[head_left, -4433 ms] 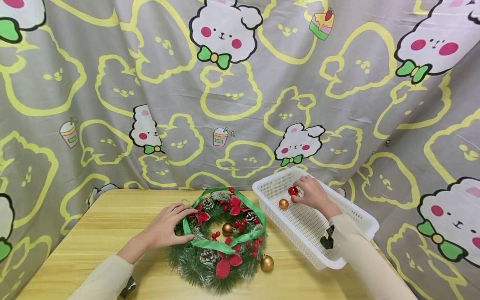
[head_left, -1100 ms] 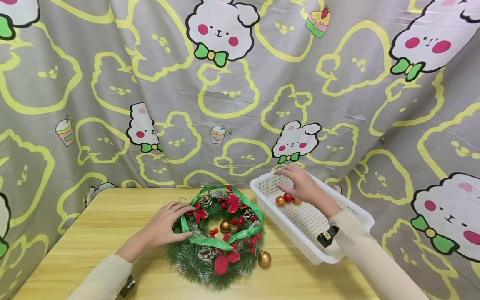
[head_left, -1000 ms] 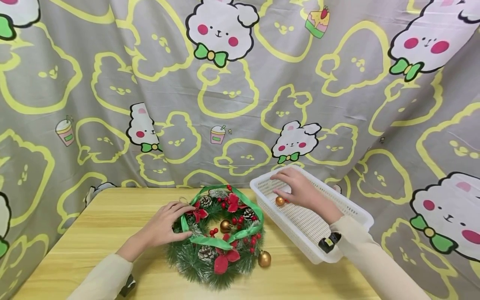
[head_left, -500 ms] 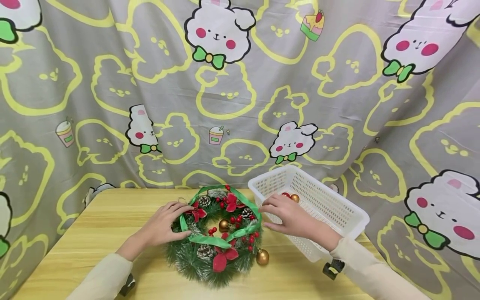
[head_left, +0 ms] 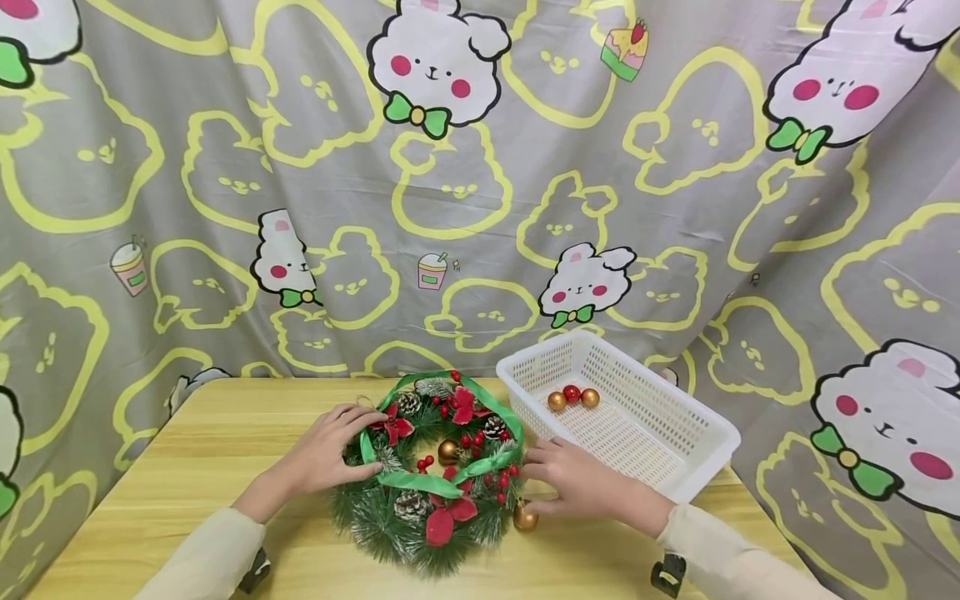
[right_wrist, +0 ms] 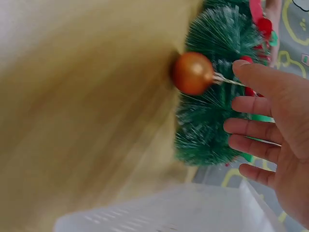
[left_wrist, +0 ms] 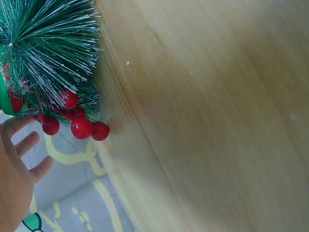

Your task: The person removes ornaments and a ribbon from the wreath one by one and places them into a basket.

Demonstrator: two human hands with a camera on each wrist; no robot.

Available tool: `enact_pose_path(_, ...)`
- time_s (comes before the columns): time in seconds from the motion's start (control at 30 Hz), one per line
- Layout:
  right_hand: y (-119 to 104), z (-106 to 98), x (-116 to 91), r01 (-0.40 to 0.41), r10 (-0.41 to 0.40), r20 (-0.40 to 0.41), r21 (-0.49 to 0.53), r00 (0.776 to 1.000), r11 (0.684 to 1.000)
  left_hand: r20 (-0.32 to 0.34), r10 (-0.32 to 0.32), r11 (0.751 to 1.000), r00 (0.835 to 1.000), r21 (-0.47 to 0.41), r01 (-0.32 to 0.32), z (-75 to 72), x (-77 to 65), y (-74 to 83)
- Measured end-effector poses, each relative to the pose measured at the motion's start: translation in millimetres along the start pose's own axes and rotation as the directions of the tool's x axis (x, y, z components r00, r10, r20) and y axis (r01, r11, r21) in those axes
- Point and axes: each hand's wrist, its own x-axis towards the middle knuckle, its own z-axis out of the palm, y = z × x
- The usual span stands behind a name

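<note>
A Christmas wreath of frosted green needles lies on the table, with pine cones, red flowers and berries. A loop of green ribbon lies over it. My left hand rests at the wreath's left side, fingers extended near a red flower. My right hand is at its right side, fingers spread and holding nothing. Below its thumb, a gold bauble hangs from the wreath by a short string. Another gold bauble sits in the wreath's centre.
A white perforated plastic basket stands right of the wreath. Inside it are a red bauble and two gold ones, one being the left gold bauble. Behind the wooden table hangs a patterned grey curtain.
My right hand, which held a red bauble in the basket, has let it go there. It has since moved left and nearer, out to the wreath's right side. The left hand stays put.
</note>
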Motion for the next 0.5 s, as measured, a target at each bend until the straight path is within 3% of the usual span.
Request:
enact_pose_path(0.27, -6, 12, -2, -0.03, 0.029, 0.078, 0.005, 0.997, 1.0, 0.005, -0.004, 1.0, 1.0, 0.003, 0.004, 0.6, -0.5, -0.9)
enact_pose_path(0.5, -7, 18, -1, 0.036, -0.031, 0.078, -0.066, 0.996, 0.997, 0.007, -0.009, 1.0, 1.0, -0.001, 0.009, 0.3, -1.8, -1.0)
